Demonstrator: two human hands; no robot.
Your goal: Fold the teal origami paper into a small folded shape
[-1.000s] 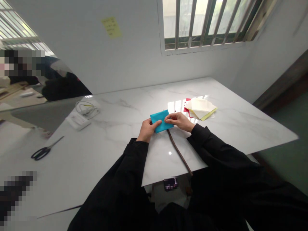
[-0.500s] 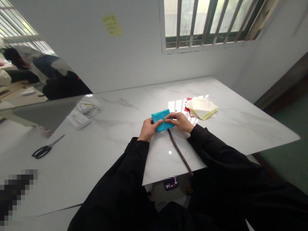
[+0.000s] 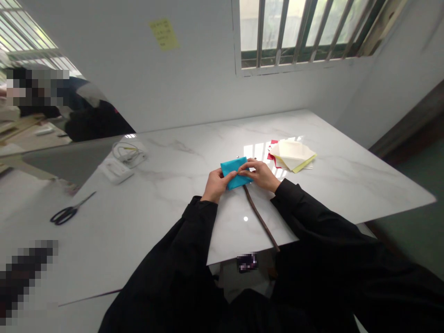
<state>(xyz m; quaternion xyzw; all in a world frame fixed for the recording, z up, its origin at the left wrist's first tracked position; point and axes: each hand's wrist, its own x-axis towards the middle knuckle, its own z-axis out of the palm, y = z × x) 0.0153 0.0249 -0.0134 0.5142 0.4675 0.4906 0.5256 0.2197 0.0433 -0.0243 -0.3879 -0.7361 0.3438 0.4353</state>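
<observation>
Between my hands is a flat blue folded piece, paper or cloth, held just above the white table. My left hand grips its left side, thumb lying on the upper face and fingers behind. On the right part of it, my right hand has thumb and fingertips pinched together near the centre, close to the left thumb's tip. What the right fingertips pinch is too small to make out. A thin brown stick runs from under the blue piece's lower edge to the table's front edge.
Sheets of cream, yellow and red paper lie in a pile to the right. On the left are black-handled scissors, a white box and a coiled white cable. A person shows at the far left.
The view has shifted slightly. Both hands stay on the blue piece, and the right fingertips have barely moved over its surface.
</observation>
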